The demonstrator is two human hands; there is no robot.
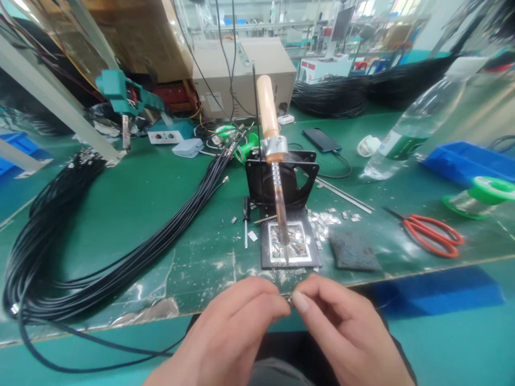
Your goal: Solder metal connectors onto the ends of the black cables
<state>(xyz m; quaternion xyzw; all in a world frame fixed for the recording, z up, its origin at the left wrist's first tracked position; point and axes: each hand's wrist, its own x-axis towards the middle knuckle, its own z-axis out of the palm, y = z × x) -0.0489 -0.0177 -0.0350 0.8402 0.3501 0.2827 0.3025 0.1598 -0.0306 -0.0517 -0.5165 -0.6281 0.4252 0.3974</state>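
Observation:
Just past the table's front edge, my left hand (241,316) and my right hand (341,321) meet, thumbs and forefingers pinched. Between the fingertips a small metal connector (289,301) barely shows; the fingers cover most of it. One black cable (100,370) runs from the coiled bundle and passes out of sight by my left wrist. Right ahead, a soldering iron (277,177) with a wooden handle leans tip-down in a stand. Its tip is over a white-rimmed square tray (271,259) of small metal bits.
A large bundle of black cables (161,241) curves across the left. Around the stand are a fan frame (255,185), a screwdriver (246,220), loose metal pieces (322,222) and a dark pad (354,251). Rightward lie red-handled scissors (432,233), a solder spool (478,198) and a bottle (422,118).

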